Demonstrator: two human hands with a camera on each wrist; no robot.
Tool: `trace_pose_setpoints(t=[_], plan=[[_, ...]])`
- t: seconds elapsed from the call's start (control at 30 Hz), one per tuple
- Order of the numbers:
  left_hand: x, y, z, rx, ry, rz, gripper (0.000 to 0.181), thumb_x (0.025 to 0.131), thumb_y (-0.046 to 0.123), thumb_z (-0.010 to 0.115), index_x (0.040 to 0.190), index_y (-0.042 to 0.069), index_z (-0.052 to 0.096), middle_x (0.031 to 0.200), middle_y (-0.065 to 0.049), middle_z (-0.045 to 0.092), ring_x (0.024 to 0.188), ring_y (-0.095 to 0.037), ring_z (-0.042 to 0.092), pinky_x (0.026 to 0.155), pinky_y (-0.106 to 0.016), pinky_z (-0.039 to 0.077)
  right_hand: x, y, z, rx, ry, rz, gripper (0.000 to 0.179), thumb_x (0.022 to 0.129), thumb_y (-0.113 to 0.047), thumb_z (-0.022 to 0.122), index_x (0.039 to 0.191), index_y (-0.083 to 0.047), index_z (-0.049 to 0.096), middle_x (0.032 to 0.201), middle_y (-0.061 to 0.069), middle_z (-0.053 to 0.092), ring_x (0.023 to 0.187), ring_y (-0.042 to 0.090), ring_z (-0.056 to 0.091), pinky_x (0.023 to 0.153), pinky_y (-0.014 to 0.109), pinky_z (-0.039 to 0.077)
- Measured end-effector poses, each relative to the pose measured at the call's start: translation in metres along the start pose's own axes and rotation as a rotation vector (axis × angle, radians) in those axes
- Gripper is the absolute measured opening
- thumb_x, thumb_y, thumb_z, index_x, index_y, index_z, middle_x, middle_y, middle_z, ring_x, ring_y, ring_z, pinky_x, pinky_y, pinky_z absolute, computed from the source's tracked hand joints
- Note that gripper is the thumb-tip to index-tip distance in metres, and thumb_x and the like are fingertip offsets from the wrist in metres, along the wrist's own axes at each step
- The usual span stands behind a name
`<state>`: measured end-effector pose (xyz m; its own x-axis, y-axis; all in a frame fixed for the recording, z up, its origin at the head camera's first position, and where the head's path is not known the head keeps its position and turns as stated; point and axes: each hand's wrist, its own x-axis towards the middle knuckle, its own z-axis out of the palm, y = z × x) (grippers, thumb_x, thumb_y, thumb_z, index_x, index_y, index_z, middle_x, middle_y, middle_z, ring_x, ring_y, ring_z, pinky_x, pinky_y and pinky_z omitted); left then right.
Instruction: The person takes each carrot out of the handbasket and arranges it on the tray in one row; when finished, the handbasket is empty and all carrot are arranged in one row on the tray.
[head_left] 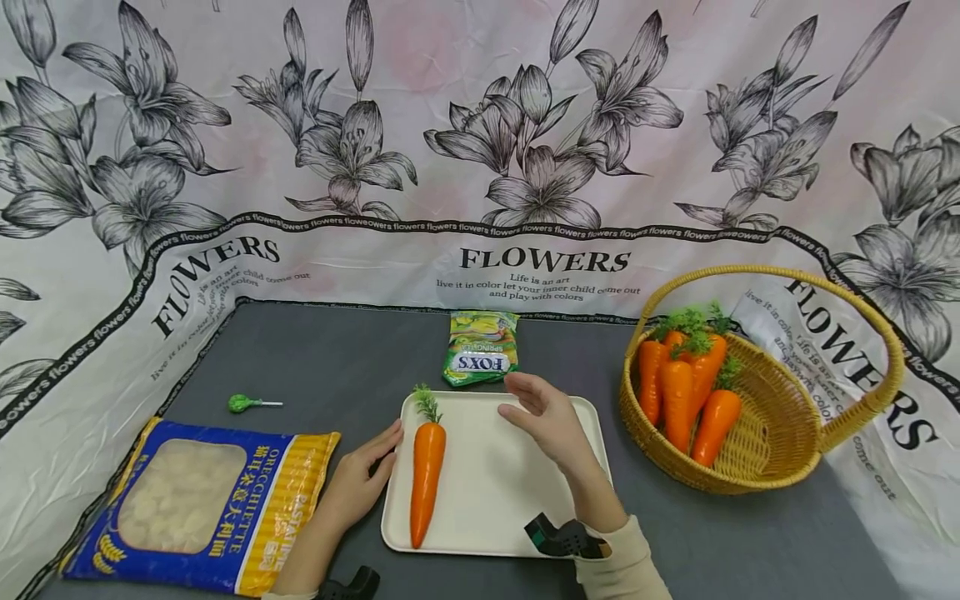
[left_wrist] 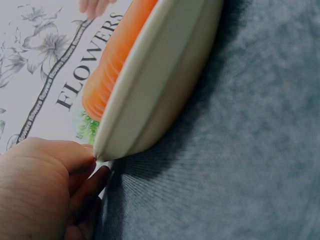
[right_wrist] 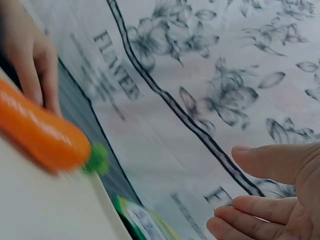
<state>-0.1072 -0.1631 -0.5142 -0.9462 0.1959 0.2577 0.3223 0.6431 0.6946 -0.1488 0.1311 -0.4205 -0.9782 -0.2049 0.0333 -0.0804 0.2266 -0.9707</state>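
A white tray point(head_left: 510, 475) lies on the dark tabletop, with one orange carrot point(head_left: 428, 483) lengthwise on its left side, green top towards the back. My left hand point(head_left: 360, 479) rests at the tray's left rim; in the left wrist view its fingertips point(left_wrist: 86, 156) touch that rim. Over the tray's right half hovers my right hand point(head_left: 551, 425), thumb and fingers apart, holding nothing. Its spread thumb and fingers also show in the right wrist view. Just behind the tray lies a green and yellow FOX'S candy bag point(head_left: 482, 346).
At the right stands a wicker basket point(head_left: 765, 450) with a tall handle and several carrots point(head_left: 678, 400) inside. A blue and yellow pasta bag point(head_left: 187, 508) lies front left, partly under my left forearm. Behind it is a green lollipop point(head_left: 242, 403). A flower-printed cloth point(head_left: 405, 275) hangs behind the table.
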Motion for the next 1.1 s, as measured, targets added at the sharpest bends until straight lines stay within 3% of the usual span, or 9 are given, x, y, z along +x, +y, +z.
trace_pose_setpoints(t=[0.2,0.4,0.63,0.77,0.87,0.93,1.1], plan=[[-0.002,-0.001,-0.002,0.007,0.0,-0.02,0.039,0.094,0.013,0.059,0.133,0.01,0.057,0.14,0.0,0.051,0.126,-0.02,0.05,0.1,-0.044,0.044,-0.009,-0.001,-0.052,-0.085,0.064,-0.002,0.053,0.089,-0.014,0.066,0.135,0.004,0.047,0.139,0.022,0.049,0.129,0.034,0.047,0.109,0.044,0.037],[-0.001,0.0,-0.002,0.013,0.012,0.0,0.038,0.094,0.012,0.058,0.132,0.008,0.057,0.139,-0.003,0.052,0.125,-0.023,0.051,0.099,-0.045,0.045,-0.026,-0.005,-0.106,-0.141,0.161,-0.001,0.058,0.092,-0.024,0.063,0.14,0.002,0.041,0.141,0.022,0.046,0.13,0.03,0.046,0.092,0.009,0.045],[0.0,0.0,0.002,0.005,0.016,0.017,0.038,0.094,0.011,0.059,0.132,0.008,0.057,0.139,-0.004,0.052,0.125,-0.023,0.051,0.099,-0.045,0.045,-0.046,-0.012,-0.165,-0.013,0.307,-0.021,0.055,0.091,-0.016,0.064,0.14,-0.003,0.044,0.119,-0.016,0.057,0.107,-0.008,0.054,0.082,0.003,0.046],[0.0,0.0,0.002,0.0,0.014,0.016,0.038,0.094,0.011,0.059,0.132,0.008,0.057,0.139,-0.004,0.052,0.126,-0.023,0.051,0.099,-0.044,0.045,-0.049,-0.011,-0.193,0.082,0.353,-0.043,0.051,0.09,-0.011,0.064,0.138,-0.006,0.047,0.111,-0.021,0.058,0.1,-0.01,0.056,0.079,0.003,0.046],[0.0,0.001,0.001,0.003,0.016,0.013,0.039,0.093,0.01,0.059,0.132,0.008,0.058,0.139,-0.004,0.052,0.125,-0.023,0.051,0.1,-0.044,0.045,-0.049,-0.006,-0.212,0.073,0.374,-0.023,0.053,0.09,-0.011,0.065,0.139,-0.005,0.045,0.107,-0.023,0.059,0.096,-0.012,0.057,0.077,0.002,0.045],[0.0,0.001,0.001,0.002,0.017,0.015,0.039,0.093,0.01,0.06,0.131,0.008,0.058,0.139,-0.004,0.052,0.125,-0.023,0.051,0.1,-0.044,0.045,-0.048,-0.001,-0.225,0.024,0.382,0.018,0.052,0.09,-0.014,0.065,0.138,-0.008,0.047,0.102,-0.027,0.058,0.093,-0.014,0.056,0.075,0.0,0.044],[0.0,0.001,0.001,-0.002,0.016,0.018,0.039,0.093,0.01,0.06,0.132,0.008,0.058,0.139,-0.005,0.052,0.125,-0.022,0.051,0.1,-0.044,0.045,-0.04,0.01,-0.252,-0.226,0.358,0.174,0.064,0.091,-0.032,0.062,0.145,-0.005,0.039,0.099,-0.035,0.051,0.086,-0.02,0.049,0.071,0.001,0.042]])
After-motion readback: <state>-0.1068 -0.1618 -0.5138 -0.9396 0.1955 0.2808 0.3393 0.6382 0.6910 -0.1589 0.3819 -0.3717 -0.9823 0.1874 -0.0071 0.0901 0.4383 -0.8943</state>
